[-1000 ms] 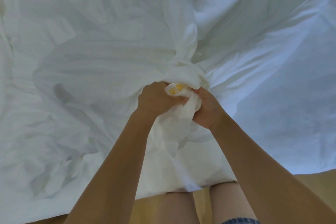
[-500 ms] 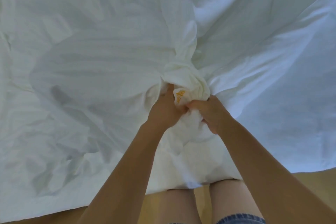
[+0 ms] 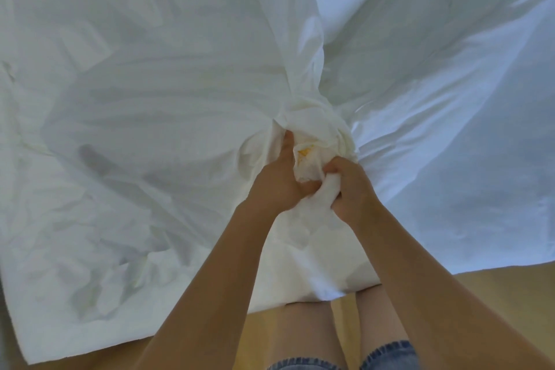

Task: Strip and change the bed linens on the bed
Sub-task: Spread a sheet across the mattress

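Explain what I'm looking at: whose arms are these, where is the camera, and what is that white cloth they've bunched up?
There is no machine here. These are a person's two bare arms, filmed by one wide-angle camera worn on the head, which looks forward and down. The white cloth filling the view is linen, rumpled and spread out. A wooden floor shows beyond its near edge. The left hand and right hand sit side by side, each with a tight grip on one gathered bunch of that linen. Folds fan out from the bunch, and it carries a small yellow mark. At the bottom are the person's legs and denim shorts.
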Tool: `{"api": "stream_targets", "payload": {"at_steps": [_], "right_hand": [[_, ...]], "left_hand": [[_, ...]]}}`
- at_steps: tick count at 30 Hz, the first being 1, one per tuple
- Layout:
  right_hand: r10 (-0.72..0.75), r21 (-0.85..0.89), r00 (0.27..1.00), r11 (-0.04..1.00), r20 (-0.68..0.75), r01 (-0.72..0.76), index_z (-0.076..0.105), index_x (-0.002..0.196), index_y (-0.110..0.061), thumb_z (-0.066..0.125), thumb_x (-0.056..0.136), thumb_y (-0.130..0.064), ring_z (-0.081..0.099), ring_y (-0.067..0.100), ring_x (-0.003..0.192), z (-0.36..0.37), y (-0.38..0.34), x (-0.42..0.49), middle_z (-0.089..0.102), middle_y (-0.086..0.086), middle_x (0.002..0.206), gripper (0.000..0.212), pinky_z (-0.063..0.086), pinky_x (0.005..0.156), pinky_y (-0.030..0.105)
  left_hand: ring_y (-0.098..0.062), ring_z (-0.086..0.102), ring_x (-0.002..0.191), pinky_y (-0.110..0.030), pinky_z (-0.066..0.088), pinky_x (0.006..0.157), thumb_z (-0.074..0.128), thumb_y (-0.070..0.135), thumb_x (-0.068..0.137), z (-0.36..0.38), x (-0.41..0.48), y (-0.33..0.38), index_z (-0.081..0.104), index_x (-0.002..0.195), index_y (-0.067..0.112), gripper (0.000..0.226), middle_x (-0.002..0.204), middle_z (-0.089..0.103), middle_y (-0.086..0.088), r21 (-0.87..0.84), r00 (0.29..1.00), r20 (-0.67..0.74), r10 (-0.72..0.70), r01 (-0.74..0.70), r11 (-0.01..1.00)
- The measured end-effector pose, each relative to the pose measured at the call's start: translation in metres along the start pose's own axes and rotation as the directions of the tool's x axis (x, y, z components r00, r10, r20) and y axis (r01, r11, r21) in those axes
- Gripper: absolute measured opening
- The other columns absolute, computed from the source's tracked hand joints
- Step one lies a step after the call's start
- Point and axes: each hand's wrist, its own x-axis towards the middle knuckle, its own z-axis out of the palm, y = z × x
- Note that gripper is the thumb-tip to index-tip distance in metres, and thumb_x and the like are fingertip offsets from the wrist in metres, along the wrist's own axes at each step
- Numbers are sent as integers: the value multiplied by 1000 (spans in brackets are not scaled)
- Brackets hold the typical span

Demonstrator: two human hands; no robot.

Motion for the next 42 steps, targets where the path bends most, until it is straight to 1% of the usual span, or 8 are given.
{"api": "stream_targets", "payload": {"at_steps": [7, 13, 18, 25, 28, 34, 37, 42], "right_hand": [[6, 165, 979, 985, 203, -41, 61, 92, 1, 45, 49, 0, 68, 31, 73, -2, -9, -1, 68, 16, 79, 46, 50, 46, 31], [-34, -83, 992, 996, 125, 44, 63, 88, -8, 44, 78, 5, 67, 15, 62, -1, -9, -4, 68, 3, 65, 25, 52, 53, 25], [-89, -388, 990, 913, 114, 127, 62, 92, -27, 52, 83, -5, 64, 18, 90, 1, -11, -18, 69, 0, 92, 26, 53, 79, 33], [121, 131, 931, 976, 345, -176, 53, 120, 5, 51, 67, -5, 61, 35, 100, -6, -20, -22, 61, 22, 114, 54, 47, 90, 49], [95, 195, 879, 959, 468, -207, 52, 120, 4, 51, 67, -9, 59, 36, 104, -4, -21, -21, 59, 21, 118, 55, 46, 86, 45], [89, 22, 909, 994, 407, -107, 59, 111, 2, 60, 64, -7, 68, 25, 82, 6, -30, -20, 70, 13, 91, 49, 57, 70, 34], [99, 51, 909, 990, 406, -131, 59, 110, 4, 59, 54, -5, 63, 29, 85, 8, -31, -20, 66, 18, 95, 58, 52, 79, 36], [117, 151, 894, 968, 432, -200, 56, 114, 6, 47, 59, -10, 60, 34, 94, -5, -25, -18, 62, 23, 106, 58, 50, 87, 40]], "left_hand": [[-9, 57, 101, -22, 48, 84, 82, 18, 68, -11, 3, 8, 43, 127, 25, 70, 107, 58, 14, -126, 991, 90, 101, -89, 988], [-3, 56, 67, -16, 39, 53, 81, 31, 64, -9, 8, 11, 60, 77, 25, 25, 67, 59, 13, 139, 992, -23, 121, -116, 983], [-18, 53, 99, -32, 47, 79, 79, 34, 65, -1, 2, 6, 54, 106, 18, 50, 96, 59, 8, 123, 984, -90, 154, -142, 982], [9, 57, 79, -10, 42, 65, 85, 27, 63, -17, -4, 3, 51, 102, 41, 54, 84, 61, 23, -65, 995, 2, 95, -95, 993], [-4, 63, 87, -15, 48, 78, 86, 23, 64, -29, -8, 1, 55, 105, 40, 54, 90, 65, 20, -168, 999, 5, 42, -40, 985], [-12, 49, 59, -24, 30, 51, 78, 48, 67, -35, -24, 10, 52, 68, 28, 33, 67, 52, 9, 425, 948, -277, 156, -24, 905], [-19, 63, 90, -21, 39, 68, 78, 37, 71, -31, -22, 15, 67, 105, 22, 38, 96, 70, 1, 188, 940, -316, 131, -73, 979], [-19, 66, 98, -30, 49, 83, 76, 20, 77, -29, -10, 9, 69, 103, 22, 27, 96, 70, 0, -63, 991, -136, 7, -16, 998]]}}
